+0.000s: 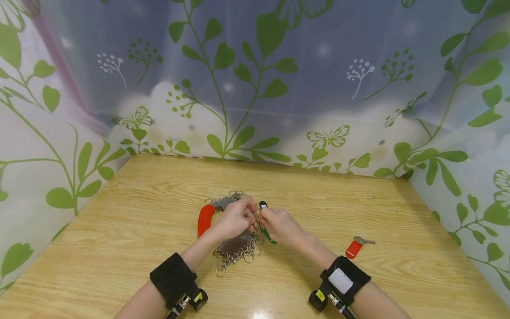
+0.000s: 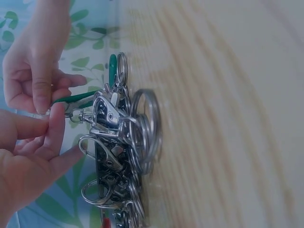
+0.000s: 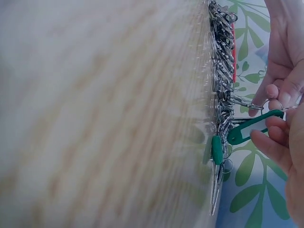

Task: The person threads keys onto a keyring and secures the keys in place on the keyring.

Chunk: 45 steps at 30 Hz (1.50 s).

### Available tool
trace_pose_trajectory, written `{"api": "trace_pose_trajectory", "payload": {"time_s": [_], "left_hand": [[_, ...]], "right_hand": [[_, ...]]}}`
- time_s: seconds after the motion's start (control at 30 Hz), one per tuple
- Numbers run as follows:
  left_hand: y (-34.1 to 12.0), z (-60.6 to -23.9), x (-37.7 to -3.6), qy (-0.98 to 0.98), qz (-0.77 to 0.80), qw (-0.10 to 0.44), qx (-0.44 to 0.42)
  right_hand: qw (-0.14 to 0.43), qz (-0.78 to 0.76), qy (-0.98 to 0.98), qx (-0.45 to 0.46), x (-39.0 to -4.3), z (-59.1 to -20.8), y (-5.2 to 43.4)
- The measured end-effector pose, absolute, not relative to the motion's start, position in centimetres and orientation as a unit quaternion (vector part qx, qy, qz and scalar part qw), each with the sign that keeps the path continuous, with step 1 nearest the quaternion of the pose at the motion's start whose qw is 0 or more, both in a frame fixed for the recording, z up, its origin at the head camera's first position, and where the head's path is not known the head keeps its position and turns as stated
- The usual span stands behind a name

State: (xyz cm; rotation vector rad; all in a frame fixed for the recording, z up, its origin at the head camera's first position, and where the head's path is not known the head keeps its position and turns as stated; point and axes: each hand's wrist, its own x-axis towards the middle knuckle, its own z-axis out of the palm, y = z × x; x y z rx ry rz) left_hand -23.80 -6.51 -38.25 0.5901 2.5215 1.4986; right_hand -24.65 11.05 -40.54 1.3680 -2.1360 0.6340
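My left hand [image 1: 235, 219] is over a dark metal holder [image 1: 237, 243] with a red handle [image 1: 205, 220] and many metal clasps and rings [image 1: 235, 256] along its edges. Its fingertips pinch a small metal ring [image 3: 272, 100], with a clasp [image 2: 81, 115] beside it. My right hand [image 1: 280, 225] holds a green key tag [image 3: 247, 130] close to that ring, the two hands nearly touching. Another green piece [image 3: 217, 150] hangs among the clasps. A black tag end [image 1: 263, 204] shows above the right fingers. Fingers partly hide the ring.
To the right on the wooden table [image 1: 311, 195] lies a red key tag [image 1: 353, 249] with a key [image 1: 364, 240]. A leaf-patterned curtain [image 1: 255, 110] rises behind the table and at both sides.
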Motion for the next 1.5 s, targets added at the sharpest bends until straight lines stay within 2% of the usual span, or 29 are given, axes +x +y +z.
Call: {"api": "trace_pose_trajectory", "payload": {"time_s": [0.2, 0.47, 0.57, 0.73, 0.9, 1.13, 1.3, 1.5], "left_hand": [[-6.4, -38.1, -23.8, 0.846, 0.502, 0.071, 0.165], [-6.4, -37.9, -24.1, 0.844, 0.512, 0.055, 0.152], [-6.5, -37.8, -24.1, 0.835, 0.527, 0.059, 0.148], [-6.9, -37.9, -24.2, 0.824, 0.543, 0.07, 0.148], [-7.4, -37.9, -24.3, 0.853, 0.489, 0.058, 0.171], [-7.4, -38.0, -24.3, 0.876, 0.416, 0.068, 0.233], [-7.4, -38.4, -24.2, 0.882, 0.406, 0.08, 0.224], [-7.2, -38.7, -23.8, 0.882, 0.406, 0.069, 0.229]], "right_hand": [[0.256, 0.235, -0.79, 0.505, -24.7, -40.5, 11.0], [0.28, 0.163, -0.787, 0.525, -24.4, -39.9, 10.8], [0.245, 0.194, -0.807, 0.5, -24.3, -39.8, 10.9], [0.153, 0.291, -0.845, 0.421, -24.4, -40.0, 11.1], [0.084, 0.345, -0.858, 0.371, -24.5, -39.9, 11.4], [0.088, 0.351, -0.858, 0.363, -24.3, -39.4, 11.5], [0.075, 0.362, -0.859, 0.355, -24.2, -39.4, 11.3], [0.057, 0.379, -0.854, 0.352, -23.9, -39.5, 11.1]]}}
